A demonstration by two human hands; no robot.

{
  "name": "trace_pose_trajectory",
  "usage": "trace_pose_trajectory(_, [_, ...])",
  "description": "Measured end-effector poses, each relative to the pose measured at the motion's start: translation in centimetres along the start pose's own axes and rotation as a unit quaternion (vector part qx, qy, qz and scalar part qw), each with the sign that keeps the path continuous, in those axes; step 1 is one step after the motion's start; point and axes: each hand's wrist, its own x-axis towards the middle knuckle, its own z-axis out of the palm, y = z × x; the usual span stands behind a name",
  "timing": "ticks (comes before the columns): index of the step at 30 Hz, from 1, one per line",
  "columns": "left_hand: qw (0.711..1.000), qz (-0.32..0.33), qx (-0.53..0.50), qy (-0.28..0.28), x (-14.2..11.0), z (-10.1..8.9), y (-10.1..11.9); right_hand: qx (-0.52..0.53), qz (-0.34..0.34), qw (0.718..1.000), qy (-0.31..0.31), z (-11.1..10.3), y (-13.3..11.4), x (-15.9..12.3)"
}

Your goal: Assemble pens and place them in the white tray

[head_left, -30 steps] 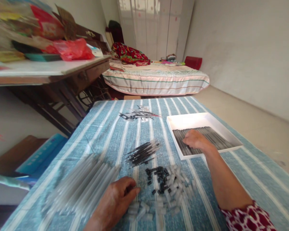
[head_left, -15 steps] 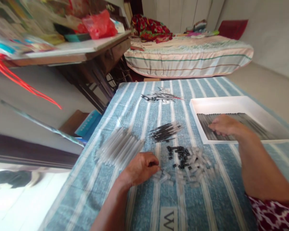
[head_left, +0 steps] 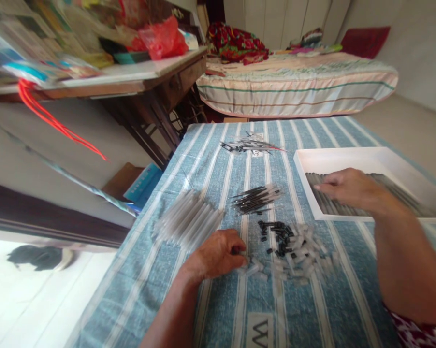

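My left hand [head_left: 218, 253] rests on the cloth with its fingers curled and fingertips pinched at the edge of the small clear plastic caps [head_left: 257, 268]. What it pinches is hidden. Beside it lies a stack of clear pen barrels [head_left: 189, 220]. My right hand [head_left: 348, 188] is over the white box [head_left: 307, 186], fingers loosely stretched leftward above a row of grey pens [head_left: 319, 205], with nothing visible in them. Between the hands are a bundle of dark-tipped pen refills [head_left: 257, 198] and a heap of small black plugs [head_left: 281, 237].
A blue striped cloth [head_left: 160, 299] covers the table. Farther back lies a loose pile of thin refills [head_left: 252, 145]. At the left stands a desk [head_left: 160, 75] with a red plastic bag [head_left: 163, 38] and hanging red cords [head_left: 58, 123]. Behind is a bed [head_left: 297, 92].
The whole view has shifted a little, moving things rightward. My right hand has lifted slightly and its fingers have straightened over the pens. The left hand stays by the clear caps.
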Motion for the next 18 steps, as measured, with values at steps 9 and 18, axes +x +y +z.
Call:
trace_pose_trajectory(9, [0.951, -0.154, 0.123, 0.237, -0.1, -0.9, -2.0, 0.044, -0.262, 0.955, -0.13, 4.6, -9.0, -3.8])
trace_pose_trajectory(18, [0.919, -0.239, 0.224, 0.221, -0.2, -0.4, -1.6, -0.108, -0.375, 0.898, -0.203, 8.7, -12.4, -7.1])
